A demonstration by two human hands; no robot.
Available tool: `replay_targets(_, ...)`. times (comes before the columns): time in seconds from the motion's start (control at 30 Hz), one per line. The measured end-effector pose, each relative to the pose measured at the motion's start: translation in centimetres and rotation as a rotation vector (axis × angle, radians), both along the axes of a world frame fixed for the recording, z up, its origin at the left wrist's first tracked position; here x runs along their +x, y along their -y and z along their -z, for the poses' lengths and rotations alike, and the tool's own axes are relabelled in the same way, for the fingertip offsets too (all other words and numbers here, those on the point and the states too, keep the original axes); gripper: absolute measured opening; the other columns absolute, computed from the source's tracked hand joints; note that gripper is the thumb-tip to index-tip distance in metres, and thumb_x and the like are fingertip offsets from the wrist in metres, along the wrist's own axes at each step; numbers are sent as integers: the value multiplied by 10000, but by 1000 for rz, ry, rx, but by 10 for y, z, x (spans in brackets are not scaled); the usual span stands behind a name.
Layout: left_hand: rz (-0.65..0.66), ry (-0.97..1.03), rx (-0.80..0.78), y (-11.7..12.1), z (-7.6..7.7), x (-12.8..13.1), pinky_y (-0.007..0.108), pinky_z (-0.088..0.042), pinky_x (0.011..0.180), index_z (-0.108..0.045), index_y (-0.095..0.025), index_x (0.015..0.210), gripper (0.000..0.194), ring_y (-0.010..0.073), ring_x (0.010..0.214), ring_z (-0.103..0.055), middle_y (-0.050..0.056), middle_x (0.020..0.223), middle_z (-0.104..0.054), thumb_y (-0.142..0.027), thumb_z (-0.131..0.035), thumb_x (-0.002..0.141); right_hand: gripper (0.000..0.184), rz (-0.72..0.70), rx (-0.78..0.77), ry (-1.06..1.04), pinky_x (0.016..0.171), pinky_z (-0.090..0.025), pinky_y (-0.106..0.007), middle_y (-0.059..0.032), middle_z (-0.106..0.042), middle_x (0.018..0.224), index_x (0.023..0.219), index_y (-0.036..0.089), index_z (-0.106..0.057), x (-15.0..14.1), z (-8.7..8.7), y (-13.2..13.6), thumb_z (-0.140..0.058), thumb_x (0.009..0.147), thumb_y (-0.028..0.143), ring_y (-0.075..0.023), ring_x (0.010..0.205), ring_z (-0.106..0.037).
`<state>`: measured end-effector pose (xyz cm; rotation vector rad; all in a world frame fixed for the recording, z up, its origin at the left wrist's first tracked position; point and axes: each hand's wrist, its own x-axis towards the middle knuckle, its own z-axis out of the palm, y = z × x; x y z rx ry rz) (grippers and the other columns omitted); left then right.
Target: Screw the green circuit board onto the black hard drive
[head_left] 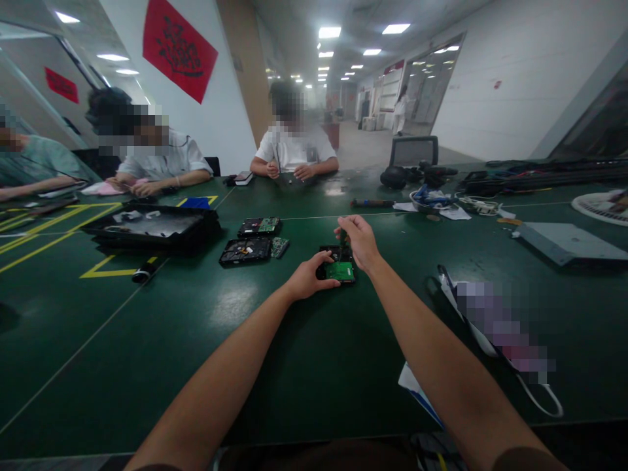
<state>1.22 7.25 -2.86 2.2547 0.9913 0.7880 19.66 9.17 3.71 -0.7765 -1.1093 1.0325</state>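
Note:
On the green table in front of me lies a hard drive [339, 271], its green circuit board facing up. My left hand [310, 278] grips the drive from its left side, with thumb and fingers around the edges. My right hand [362, 241] is closed around a dark green screwdriver [343, 239], held upright over the drive's far part. Its tip is too small to make out. To the left are another hard drive [245, 251], a loose circuit board [279, 247] and a further drive [260, 226] behind them.
A black tray [161, 226] with scraps stands at the left, near a dark cylinder [144, 272]. A grey metal box [572, 243], cables [432, 197] and a strapped pouch [490, 320] are at the right. Across the table sits a person [297, 147]; others sit at the left.

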Motion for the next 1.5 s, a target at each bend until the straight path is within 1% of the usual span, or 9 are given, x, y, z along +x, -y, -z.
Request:
replay_targets(0.2, 0, -5, -9, 1, -2, 0, 474, -361, 1197, -577, -244, 1267, 669, 303, 1438, -439, 99, 1520, -498, -519, -823, 708, 215, -109, 34, -13, 674, -498, -284, 16, -659, 729, 803, 232, -651, -1, -7, 6, -689, 841, 441, -140, 675, -622)
replay_targets(0.4, 6, 2, -2, 0, 0, 1, 468, -349, 1205, -574, -240, 1269, 658, 294, 1444, -432, 99, 1529, -488, -506, -819, 719, 178, -36, 47, 51, 629, -442, -252, 36, -611, 651, 789, 232, -664, -1, -9, 6, -704, 824, 402, -115, 620, -576)
replay_targets(0.6, 8, 3, -2, -1, 3, 0, 467, -351, 1209, -575, -245, 1271, 665, 293, 1445, -430, 90, 1530, -487, -522, -816, 716, 333, -90, 16, 23, 626, -454, -264, 23, -599, 652, 754, 225, -659, 0, -8, 4, -687, 822, 550, -122, 612, -578)
replay_targets(0.73, 5, -7, -11, -1, 1, 0, 490, -357, 1202, -576, -252, 1268, 665, 307, 1449, -422, 90, 1538, -478, -528, -815, 712, 429, -109, 35, 15, 635, -458, -275, 8, -592, 659, 774, 222, -705, 1, -5, 4, -572, 881, 616, -128, 612, -571)
replay_targets(0.9, 9, -3, 2, -1, 1, 0, 478, -356, 1203, -579, -244, 1262, 655, 302, 1446, -427, 95, 1523, -494, -528, -812, 720, 307, -107, 49, 11, 661, -471, -271, 6, -625, 725, 820, 223, -717, 3, -4, 3, -612, 868, 508, -136, 676, -597)
replay_targets(1.1, 10, 5, 16, -1, 2, 0, 465, -370, 1196, -575, -245, 1269, 665, 299, 1433, -444, 87, 1519, -497, -524, -816, 716, 258, -31, -3, -7, 678, -484, -265, 23, -640, 691, 756, 227, -608, 1, -4, 2, -746, 775, 444, -130, 675, -609)
replay_targets(1.27, 14, 2, 13, 0, 1, -1, 476, -369, 1194, -576, -251, 1258, 648, 300, 1433, -445, 84, 1523, -495, -526, -811, 720, 282, -136, 15, -29, 682, -506, -294, 14, -641, 716, 773, 227, -623, 2, -5, 4, -671, 833, 498, -143, 668, -628)
replay_targets(1.4, 15, 3, 12, -1, 2, -1, 481, -365, 1197, -575, -252, 1252, 643, 301, 1434, -444, 86, 1530, -486, -523, -811, 719, 310, -146, 25, -19, 616, -466, -274, 27, -572, 664, 774, 224, -668, 2, -5, 4, -647, 855, 523, -124, 601, -569)
replay_targets(1.5, 13, 10, 17, -2, 3, 0, 478, -367, 1196, -577, -252, 1245, 641, 299, 1429, -450, 84, 1519, -497, -522, -815, 715, 364, -156, 29, -12, 624, -462, -277, 16, -579, 683, 808, 225, -707, 2, -4, 3, -572, 882, 555, -130, 620, -572)
